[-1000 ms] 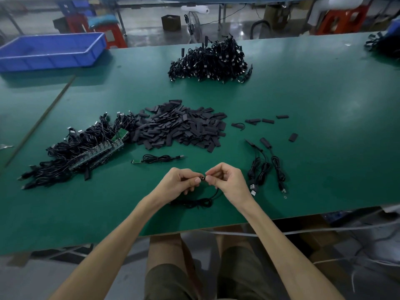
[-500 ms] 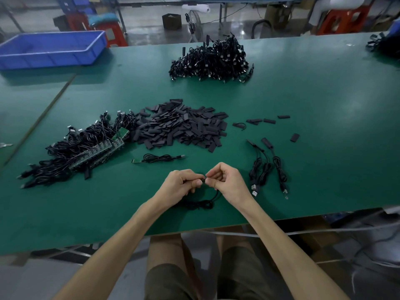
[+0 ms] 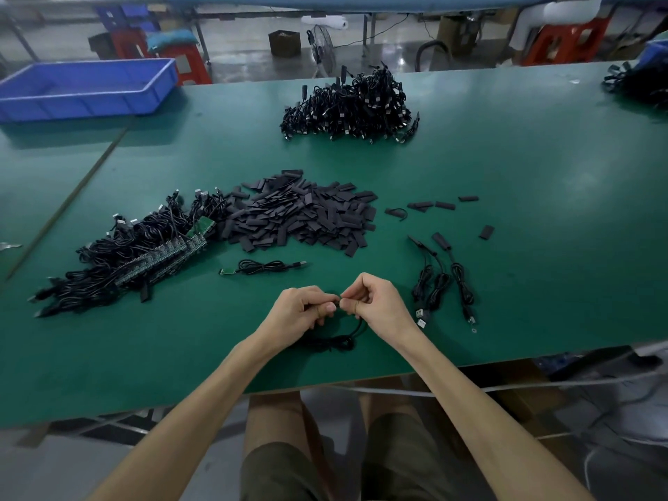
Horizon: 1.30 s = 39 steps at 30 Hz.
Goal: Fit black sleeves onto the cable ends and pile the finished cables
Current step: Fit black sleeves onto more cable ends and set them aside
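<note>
A black cable [image 3: 336, 342] is held by one end between the two hands, just above the near part of the tabletop [image 3: 542, 197]. That end is pinched by the curled fingertips of the left hand [image 3: 300, 312] and the right hand [image 3: 377, 305]. Its long axis runs left to right between them. Whether a sleeve is on it cannot be told. The rest of the cable hangs from under the right hand and is coiled just nearer than the hands. Just right of the right hand, three cables [image 3: 441, 280] are laid lengthwise, plugs toward the person. Beyond the hands a heap of black sleeves [image 3: 300, 211] is spread, and well beyond that a cable pile [image 3: 347, 106] is seen.
</note>
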{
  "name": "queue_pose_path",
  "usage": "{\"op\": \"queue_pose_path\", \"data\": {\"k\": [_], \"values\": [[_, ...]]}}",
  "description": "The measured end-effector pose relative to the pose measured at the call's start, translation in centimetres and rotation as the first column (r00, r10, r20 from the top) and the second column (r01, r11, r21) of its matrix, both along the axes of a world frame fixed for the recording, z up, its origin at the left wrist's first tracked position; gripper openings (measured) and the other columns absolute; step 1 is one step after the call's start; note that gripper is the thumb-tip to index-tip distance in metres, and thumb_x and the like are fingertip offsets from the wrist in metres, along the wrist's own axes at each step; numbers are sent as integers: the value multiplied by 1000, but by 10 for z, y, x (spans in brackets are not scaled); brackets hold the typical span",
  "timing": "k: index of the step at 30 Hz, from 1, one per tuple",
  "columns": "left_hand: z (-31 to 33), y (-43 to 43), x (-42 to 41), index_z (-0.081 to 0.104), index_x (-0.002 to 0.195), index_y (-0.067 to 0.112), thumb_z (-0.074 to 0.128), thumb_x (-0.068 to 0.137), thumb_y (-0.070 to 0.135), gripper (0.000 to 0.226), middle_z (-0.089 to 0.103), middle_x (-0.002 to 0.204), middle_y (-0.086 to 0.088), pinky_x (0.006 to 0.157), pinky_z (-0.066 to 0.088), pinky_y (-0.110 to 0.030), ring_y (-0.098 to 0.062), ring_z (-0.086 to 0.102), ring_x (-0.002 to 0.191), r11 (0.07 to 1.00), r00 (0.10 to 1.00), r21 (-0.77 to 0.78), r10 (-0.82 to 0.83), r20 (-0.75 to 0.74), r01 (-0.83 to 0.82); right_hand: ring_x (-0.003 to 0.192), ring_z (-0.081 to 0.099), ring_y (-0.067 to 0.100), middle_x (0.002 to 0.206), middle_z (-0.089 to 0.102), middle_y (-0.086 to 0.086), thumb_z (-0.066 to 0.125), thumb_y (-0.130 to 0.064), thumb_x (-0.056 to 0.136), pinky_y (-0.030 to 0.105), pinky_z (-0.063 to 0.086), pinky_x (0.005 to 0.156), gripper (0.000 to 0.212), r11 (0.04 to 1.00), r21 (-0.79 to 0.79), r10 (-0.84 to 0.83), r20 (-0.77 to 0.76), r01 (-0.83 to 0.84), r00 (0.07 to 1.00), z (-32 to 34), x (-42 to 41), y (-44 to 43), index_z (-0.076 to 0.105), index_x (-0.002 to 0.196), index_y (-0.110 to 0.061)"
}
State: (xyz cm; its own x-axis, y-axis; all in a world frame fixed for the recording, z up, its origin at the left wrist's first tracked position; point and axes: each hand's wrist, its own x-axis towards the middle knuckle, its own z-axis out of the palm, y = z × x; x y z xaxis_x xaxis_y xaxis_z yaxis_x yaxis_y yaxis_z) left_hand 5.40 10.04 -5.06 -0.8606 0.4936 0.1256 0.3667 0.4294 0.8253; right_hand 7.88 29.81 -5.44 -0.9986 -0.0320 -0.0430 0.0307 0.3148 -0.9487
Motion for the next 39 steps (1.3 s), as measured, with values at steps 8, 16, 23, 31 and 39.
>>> {"op": "queue_pose_path", "data": {"k": [8, 16, 23, 31, 39], "values": [[2, 4, 8, 77, 97, 8, 62, 100, 11, 15, 64, 77, 11, 65, 45, -11, -8, 63, 64, 996, 991, -72, 41, -130, -50, 67, 65, 9, 74, 71, 1, 80, -10, 89, 26, 54, 66, 14, 1000, -3, 1, 6, -1, 1000, -1, -3, -2, 67, 84, -14], [-5, 3, 9, 77, 100, 9, 63, 100, 12, 14, 61, 82, 12, 67, 44, -12, -9, 62, 67, 997, 986, -68, 14, -166, -26, 65, 62, 9, 71, 70, -2, 82, -8, 87, 30, 54, 67, 18, 1000, -6, 8, 26, -8, 1000, -4, -5, 1, 67, 80, -17], [-9, 2, 7, 77, 101, 10, 63, 100, 14, 14, 62, 82, 11, 67, 45, -12, -9, 62, 68, 999, 988, -48, 12, -156, -19, 68, 64, 13, 73, 72, 0, 83, -9, 86, 31, 55, 68, 16, 1000, -18, 9, 15, -9, 1000, -5, -5, 0, 68, 81, -15], [5, -11, -8, 70, 124, 5, 57, 102, 19, 29, 77, 107, -11, 77, 58, -29, -22, 71, 89, 944, 913, 329, -154, 379, 23, 70, 69, 12, 75, 74, -4, 82, -9, 87, 25, 55, 66, 13, 974, -205, -98, 23, 101, 995, -6, -2, 2, 70, 88, -13], [5, -21, -18, 62, 132, -4, 62, 94, 16, 42, 68, 123, -27, 86, 58, -28, -28, 72, 103, 844, 761, 535, -372, 531, 40, 69, 68, 10, 73, 74, -5, 83, -9, 84, 25, 56, 65, 14, 953, -281, -109, 35, 114, 993, -6, -1, 3, 70, 88, -8]]}}
